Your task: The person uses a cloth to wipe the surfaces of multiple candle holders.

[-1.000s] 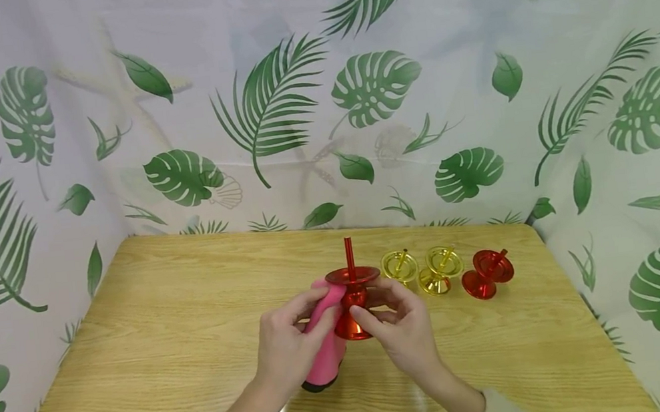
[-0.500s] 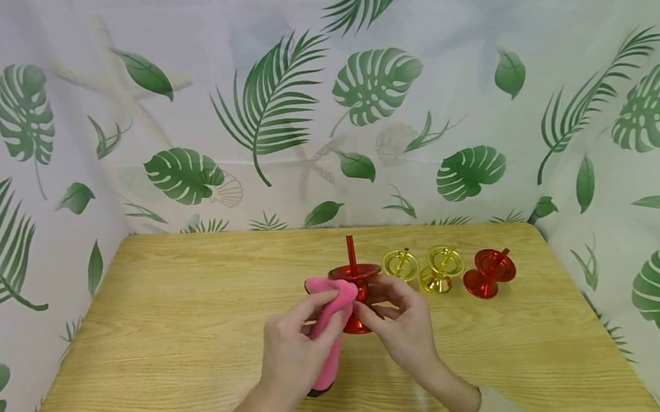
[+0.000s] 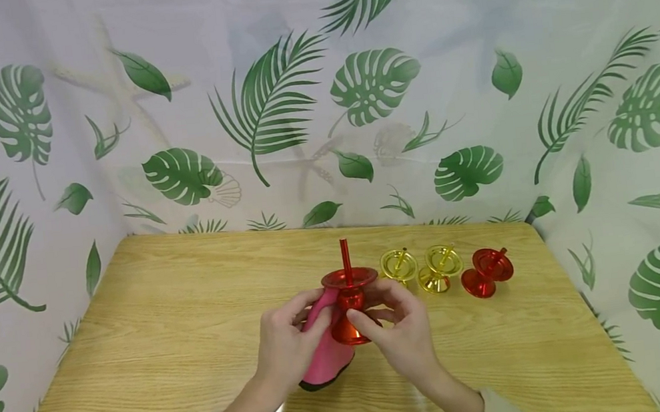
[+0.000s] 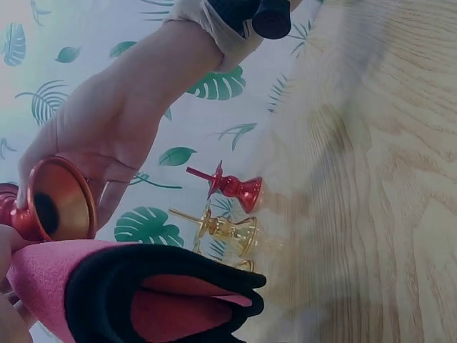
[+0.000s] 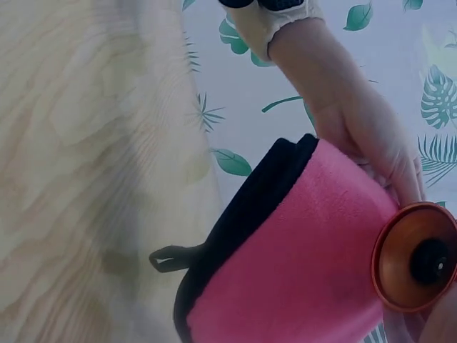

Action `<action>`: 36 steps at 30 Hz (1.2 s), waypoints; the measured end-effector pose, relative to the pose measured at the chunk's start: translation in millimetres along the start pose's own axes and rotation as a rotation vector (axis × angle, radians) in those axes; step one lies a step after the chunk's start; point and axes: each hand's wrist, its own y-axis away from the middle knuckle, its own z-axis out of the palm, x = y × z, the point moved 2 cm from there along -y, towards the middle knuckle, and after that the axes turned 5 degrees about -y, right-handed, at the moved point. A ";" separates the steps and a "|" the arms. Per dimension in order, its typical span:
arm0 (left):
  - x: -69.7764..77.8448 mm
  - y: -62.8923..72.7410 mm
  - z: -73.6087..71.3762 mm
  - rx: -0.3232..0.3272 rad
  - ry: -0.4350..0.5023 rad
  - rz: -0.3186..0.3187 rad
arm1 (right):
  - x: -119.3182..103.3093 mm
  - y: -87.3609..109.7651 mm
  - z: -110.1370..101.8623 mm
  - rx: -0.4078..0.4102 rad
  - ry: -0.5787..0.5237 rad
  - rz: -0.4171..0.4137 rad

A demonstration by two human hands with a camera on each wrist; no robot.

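Note:
A shiny red candle holder (image 3: 349,301), with a dish and a thin upright rod on top, is held up over the table. My right hand (image 3: 401,319) grips its waist and foot, thumb in front. From the other side my left hand (image 3: 289,334) pinches a folded pink cloth (image 3: 325,361) with a dark edge against the holder's side. In the left wrist view the cloth (image 4: 64,271) hangs in a fold below the holder's hollow foot (image 4: 64,204). The right wrist view shows a dark loop (image 5: 171,259) on the cloth's edge.
Two gold candle holders (image 3: 437,282) and a second red candle holder (image 3: 482,277) stand in a row at the back right of the wooden table (image 3: 168,330). A leaf-printed curtain (image 3: 193,113) encloses the back and sides.
The cloth was lifted higher over the holder's waist half a second ago; now it sits lower behind its left side. The held holder has shifted slightly left and down.

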 end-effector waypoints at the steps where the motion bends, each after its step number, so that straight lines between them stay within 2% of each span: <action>1: 0.5 0.4 -0.3 0.006 0.010 0.008 | -0.6 -0.5 -0.2 0.012 0.018 -0.010; 9: 18.7 1.7 -3.2 0.060 -0.013 0.130 | -2.0 -3.7 -2.6 0.083 0.128 -0.030; 13: 28.4 3.5 -3.7 0.072 -0.031 0.205 | -1.3 -5.1 -3.2 0.094 0.150 -0.044; 16: 31.8 4.4 -3.9 0.084 -0.042 0.233 | 0.3 -5.6 -3.4 0.095 0.153 -0.049; 20: 31.2 3.9 -3.7 0.097 -0.059 0.228 | 2.5 -5.4 -3.6 0.077 0.125 -0.022; 25: 26.5 3.0 -3.0 0.107 -0.080 0.214 | 3.6 -5.4 -3.9 0.046 0.080 0.099; 29: 21.4 2.6 -2.4 0.097 -0.092 0.196 | 2.8 -5.3 -4.3 0.019 0.055 0.164; 36: 10.9 3.7 -1.7 0.107 -0.121 0.158 | 2.5 -3.7 -8.0 -0.088 -0.015 0.155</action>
